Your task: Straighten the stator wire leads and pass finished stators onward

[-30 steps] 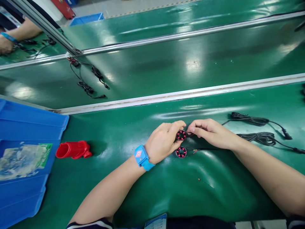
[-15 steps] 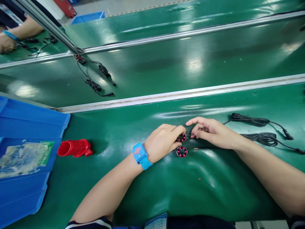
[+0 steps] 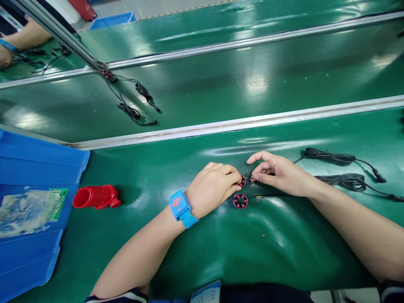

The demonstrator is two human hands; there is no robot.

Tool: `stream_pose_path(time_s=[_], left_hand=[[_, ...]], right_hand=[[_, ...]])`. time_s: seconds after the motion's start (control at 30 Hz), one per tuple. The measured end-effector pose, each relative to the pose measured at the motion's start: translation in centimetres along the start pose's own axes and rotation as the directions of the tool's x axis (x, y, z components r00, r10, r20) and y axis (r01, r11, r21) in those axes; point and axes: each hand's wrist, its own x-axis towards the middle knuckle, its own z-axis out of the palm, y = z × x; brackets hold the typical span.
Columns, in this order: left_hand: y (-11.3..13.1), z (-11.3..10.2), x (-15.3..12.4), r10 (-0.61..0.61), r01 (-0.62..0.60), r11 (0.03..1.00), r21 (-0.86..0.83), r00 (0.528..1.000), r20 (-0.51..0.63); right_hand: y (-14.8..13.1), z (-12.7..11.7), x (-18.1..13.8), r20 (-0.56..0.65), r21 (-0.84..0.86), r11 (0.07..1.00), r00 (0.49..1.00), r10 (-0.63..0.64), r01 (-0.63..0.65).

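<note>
My left hand [image 3: 217, 185], with a blue strap at the wrist, is closed on a small round motor stator [image 3: 243, 181] with red windings. Its fingers cover much of that part. Thumb and a finger of my right hand [image 3: 273, 172] pinch the thin wires [image 3: 249, 180] coming out of the stator; the index finger is stretched out above. Just below lies a second stator [image 3: 240, 201], its dark cable running right under my right wrist. Two coiled black cables [image 3: 342, 182] with plugs rest to the right of my right forearm.
A red plastic pipe fitting [image 3: 96, 197] lies on the green mat [image 3: 151, 168] at left, beside a blue bin [image 3: 71, 168]. Beyond the white ledge [image 3: 189, 129], more black cables [image 3: 129, 111] lie on the green surface. At top left, a co-worker's arm [image 3: 28, 35] reaches over other cables.
My left hand has turned slightly and its fingers now cover more of the upper stator. My right hand stays at the wires, almost unmoved. The view has shifted a little.
</note>
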Motion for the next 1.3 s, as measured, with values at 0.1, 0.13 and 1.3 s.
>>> stream_pose_path(time_s=[0.1,0.13,1.3], left_hand=[[0.0,0.0,0.0,-0.004,0.004,1.0,0.001,1.0,0.005],[0.0,0.0,0.0,-0.004,0.004,1.0,0.002,1.0,0.006],[2.9,-0.6,-1.7,0.173,-0.14,0.973,0.184,0.969,-0.177]], right_hand=[[0.0,0.2,0.0,-0.005,0.009,1.0,1.0,0.007,-0.007],[0.0,0.3,-0.1,-0.006,0.012,1.0,1.0,0.009,-0.009],[-2.4,-2.8,-2.3,0.052,-0.555,0.815,0.985,-0.164,0.165]])
